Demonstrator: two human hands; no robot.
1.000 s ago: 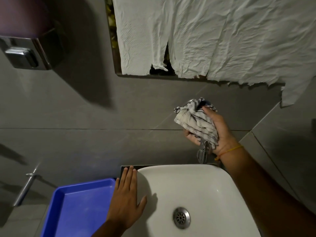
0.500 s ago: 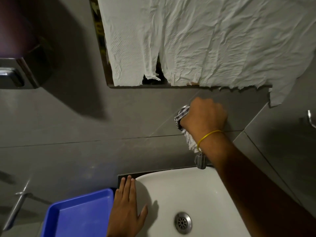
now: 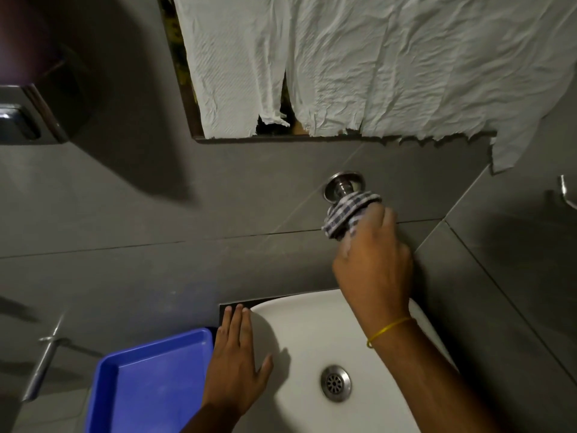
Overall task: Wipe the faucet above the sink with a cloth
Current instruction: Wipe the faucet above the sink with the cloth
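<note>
A chrome faucet (image 3: pixel 343 184) juts from the grey tiled wall above the white sink (image 3: pixel 312 332); only its round wall flange and neck show. My right hand (image 3: pixel 374 267) grips a blue-and-white checked cloth (image 3: pixel 348 215) wrapped around the faucet body, which the cloth and hand hide. A yellow band circles that wrist. My left hand (image 3: pixel 237 367) lies flat, fingers spread, on the sink's left rim. The metal drain (image 3: pixel 335 382) sits in the basin's middle.
A blue plastic tray (image 3: pixel 146 382) sits left of the sink. Crumpled white paper (image 3: pixel 359 64) covers the mirror above. A metal dispenser (image 3: pixel 22 120) hangs on the wall at upper left, a metal handle (image 3: pixel 43 360) at lower left, a hook (image 3: pixel 566 190) at far right.
My right hand with the cloth has slid down along the faucet away from the wall, uncovering the flange and neck. The left hand has stayed on the sink rim.
</note>
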